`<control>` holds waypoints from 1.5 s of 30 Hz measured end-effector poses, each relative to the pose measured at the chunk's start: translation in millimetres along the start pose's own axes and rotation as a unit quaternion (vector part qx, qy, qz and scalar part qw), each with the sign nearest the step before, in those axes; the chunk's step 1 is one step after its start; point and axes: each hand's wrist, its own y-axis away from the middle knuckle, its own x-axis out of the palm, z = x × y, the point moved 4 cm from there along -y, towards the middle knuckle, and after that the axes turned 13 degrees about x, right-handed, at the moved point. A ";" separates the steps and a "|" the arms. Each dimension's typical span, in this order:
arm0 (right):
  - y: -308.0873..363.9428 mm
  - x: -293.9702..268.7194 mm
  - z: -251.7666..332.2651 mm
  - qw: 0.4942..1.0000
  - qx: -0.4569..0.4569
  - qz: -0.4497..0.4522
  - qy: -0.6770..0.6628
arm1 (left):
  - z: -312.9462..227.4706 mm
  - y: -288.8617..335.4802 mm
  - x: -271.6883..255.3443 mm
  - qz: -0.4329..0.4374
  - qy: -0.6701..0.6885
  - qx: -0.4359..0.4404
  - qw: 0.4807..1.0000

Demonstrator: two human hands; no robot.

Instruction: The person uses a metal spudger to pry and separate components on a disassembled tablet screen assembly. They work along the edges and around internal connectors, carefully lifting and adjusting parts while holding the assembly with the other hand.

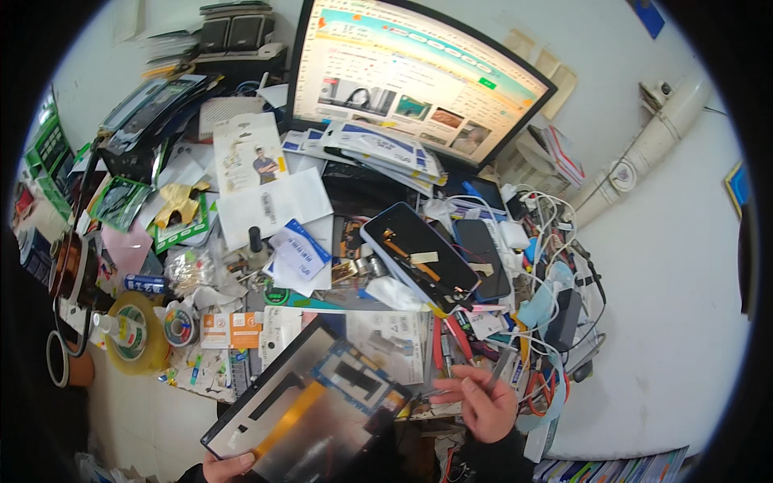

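Note:
My left hand grips the lower left corner of an opened tablet, thumb on top. The tablet is tilted over the table's near edge, its inside facing up. A blue circuit board and a wide orange ribbon cable show in it. Beside the tablet's right corner is my right hand, its fingers closed on a slim grey metal tool that looks like tweezers. Thin dark wires lie between those fingers and the board; whether the tool touches them I cannot tell.
A lit monitor stands at the back. A phone with a black screen lies on the cluttered table, near red-handled pliers and white cables. At left are a roll of clear tape and a white-capped bottle.

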 end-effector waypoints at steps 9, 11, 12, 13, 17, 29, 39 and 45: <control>-62.4 -2.9 111.7 0.911 -0.161 -0.114 0.361 | -4.7 -19.0 8.7 0.073 -0.052 -0.044 0.995; -75.9 1.8 116.0 0.831 -0.216 -0.160 0.487 | -9.9 -26.4 11.3 0.105 -0.045 -0.041 0.993; -81.2 0.9 114.0 0.800 -0.199 -0.181 0.537 | -12.4 -31.5 12.9 0.112 -0.038 -0.034 0.992; -81.7 1.3 111.7 0.791 -0.221 -0.172 0.544 | -15.2 -35.8 15.1 0.118 -0.029 -0.025 0.992; -82.1 -7.3 93.4 0.822 -0.165 -0.161 0.520 | -37.5 -42.0 27.4 0.141 -0.032 0.051 0.988; -84.0 -10.3 106.7 0.837 -0.297 -0.177 0.424 | -51.2 -54.6 42.6 0.148 -0.130 0.112 0.974; -94.3 -17.0 122.4 0.920 -0.235 -0.146 0.276 | -46.5 -62.5 46.6 0.161 -0.117 0.113 0.973; -87.6 -20.5 132.6 0.954 -0.193 -0.102 0.208 | -56.2 -64.6 64.5 0.198 -0.162 0.121 0.959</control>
